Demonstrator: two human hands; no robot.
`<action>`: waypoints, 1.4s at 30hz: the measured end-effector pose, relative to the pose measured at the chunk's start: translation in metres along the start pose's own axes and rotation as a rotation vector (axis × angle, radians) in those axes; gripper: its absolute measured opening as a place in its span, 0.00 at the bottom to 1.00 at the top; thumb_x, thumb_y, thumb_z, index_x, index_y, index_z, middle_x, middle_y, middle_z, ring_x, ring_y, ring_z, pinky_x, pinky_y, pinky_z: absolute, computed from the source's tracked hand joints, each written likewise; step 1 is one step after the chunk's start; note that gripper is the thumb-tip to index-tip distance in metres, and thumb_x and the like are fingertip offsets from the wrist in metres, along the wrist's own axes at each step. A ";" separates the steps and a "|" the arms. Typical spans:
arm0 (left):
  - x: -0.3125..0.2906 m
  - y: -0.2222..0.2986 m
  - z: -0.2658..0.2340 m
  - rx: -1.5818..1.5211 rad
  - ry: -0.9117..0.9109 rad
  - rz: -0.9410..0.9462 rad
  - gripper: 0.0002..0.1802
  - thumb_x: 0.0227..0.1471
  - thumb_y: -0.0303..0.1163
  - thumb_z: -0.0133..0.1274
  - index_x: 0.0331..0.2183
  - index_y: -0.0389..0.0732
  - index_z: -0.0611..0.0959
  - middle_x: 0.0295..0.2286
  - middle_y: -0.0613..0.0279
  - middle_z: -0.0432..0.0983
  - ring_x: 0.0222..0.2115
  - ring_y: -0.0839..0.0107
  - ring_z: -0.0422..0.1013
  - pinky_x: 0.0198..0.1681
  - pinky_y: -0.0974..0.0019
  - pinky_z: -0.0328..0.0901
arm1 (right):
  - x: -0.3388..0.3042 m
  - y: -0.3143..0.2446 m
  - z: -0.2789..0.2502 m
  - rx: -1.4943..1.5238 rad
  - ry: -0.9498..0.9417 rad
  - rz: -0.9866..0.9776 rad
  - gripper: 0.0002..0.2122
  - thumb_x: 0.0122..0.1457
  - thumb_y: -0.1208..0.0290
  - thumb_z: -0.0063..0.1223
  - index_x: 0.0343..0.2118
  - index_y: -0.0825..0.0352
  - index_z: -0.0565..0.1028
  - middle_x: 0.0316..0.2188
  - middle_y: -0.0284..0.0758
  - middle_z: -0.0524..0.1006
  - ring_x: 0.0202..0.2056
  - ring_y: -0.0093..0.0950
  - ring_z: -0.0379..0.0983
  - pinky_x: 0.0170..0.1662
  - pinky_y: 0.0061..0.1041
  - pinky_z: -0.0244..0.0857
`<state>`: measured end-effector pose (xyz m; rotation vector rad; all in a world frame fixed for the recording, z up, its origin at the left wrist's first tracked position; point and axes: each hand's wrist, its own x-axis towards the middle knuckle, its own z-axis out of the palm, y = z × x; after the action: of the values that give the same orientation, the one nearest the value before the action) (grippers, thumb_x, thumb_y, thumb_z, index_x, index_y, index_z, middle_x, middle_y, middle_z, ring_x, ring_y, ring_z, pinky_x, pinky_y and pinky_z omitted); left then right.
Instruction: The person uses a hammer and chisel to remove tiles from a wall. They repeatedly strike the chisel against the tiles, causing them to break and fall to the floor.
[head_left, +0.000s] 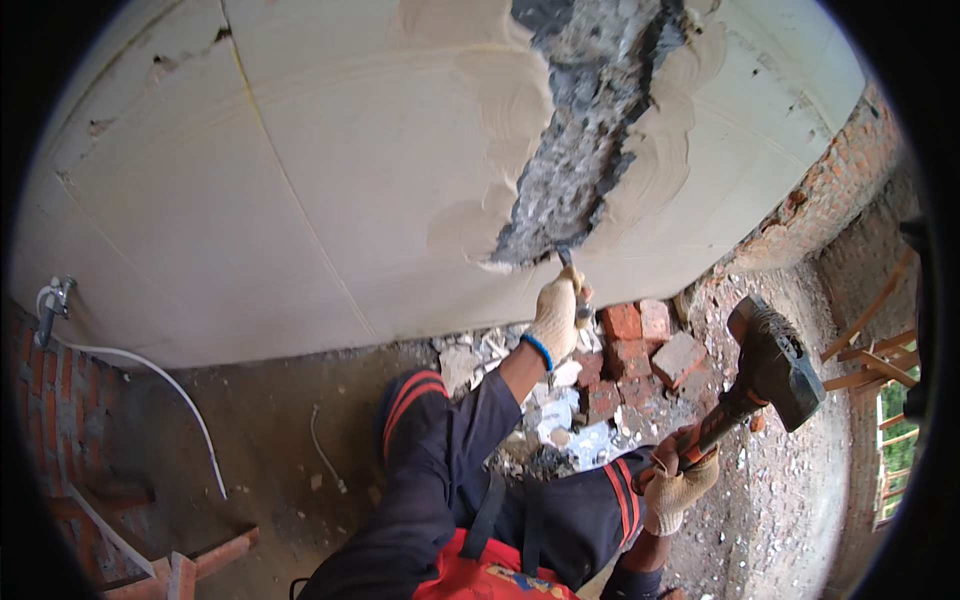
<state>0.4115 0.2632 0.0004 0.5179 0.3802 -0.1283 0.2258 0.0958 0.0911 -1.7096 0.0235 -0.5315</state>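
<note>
Chisel (566, 258): a steel chisel at the center of the frame, blade pointing up at the foot of a broken-out channel (585, 130); its long axis runs near upright, top leaning slightly left. Whether the edge touches cannot be told.
Left hand (555, 315): in a cream knit glove with a blue wristband (538, 351), fingers closed around the chisel's shank.
Sledgehammer (775, 362): at lower right, its handle slanting from lower left to upper right; the dark head lies crosswise to it, one face toward the upper left, the other toward the lower right.
Right hand (685, 492): also gloved, fingers wrapped around the orange-and-black handle, well apart from the chisel.
Channel: cuts down the pale wall (300, 200) from top center, slanting left, rough gray masonry exposed inside, tan smears along both sides.
Floor: red bricks (630, 362) heaped just right of center amid pale rubble (590, 440).
Far left: a wall tap (56, 303) with a white hose (185, 390) trailing downward.
Lower left: wooden boards (225, 553) beside a brick wall (60, 420).
</note>
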 end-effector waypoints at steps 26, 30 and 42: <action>0.005 0.021 0.016 -0.419 0.054 -0.041 0.10 0.53 0.36 0.42 0.21 0.49 0.69 0.15 0.69 0.66 0.14 0.77 0.62 0.11 0.74 0.53 | -0.022 -0.004 0.023 -0.138 -0.021 -0.181 0.02 0.47 0.82 0.44 0.24 0.70 0.68 0.17 0.29 0.68 0.16 0.15 0.62 0.18 0.14 0.55; 0.005 0.031 0.016 -0.313 -0.051 -0.077 0.11 0.54 0.36 0.38 0.20 0.51 0.68 0.15 0.69 0.65 0.12 0.78 0.59 0.09 0.74 0.48 | -0.009 0.008 0.028 -0.237 -0.016 -0.138 0.01 0.48 0.82 0.45 0.25 0.71 0.69 0.23 0.32 0.71 0.22 0.18 0.65 0.26 0.17 0.60; 0.094 -0.012 0.030 1.037 0.119 0.800 0.09 0.50 0.36 0.45 0.28 0.41 0.75 0.25 0.55 0.72 0.22 0.65 0.66 0.23 0.64 0.60 | 0.038 0.007 0.080 -0.371 -0.282 0.198 0.09 0.46 0.87 0.42 0.31 0.69 0.68 0.18 0.28 0.67 0.16 0.14 0.60 0.17 0.13 0.56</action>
<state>0.5056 0.2354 -0.0177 1.6668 0.1715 0.5160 0.2906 0.1570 0.0885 -2.1048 0.0929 -0.1385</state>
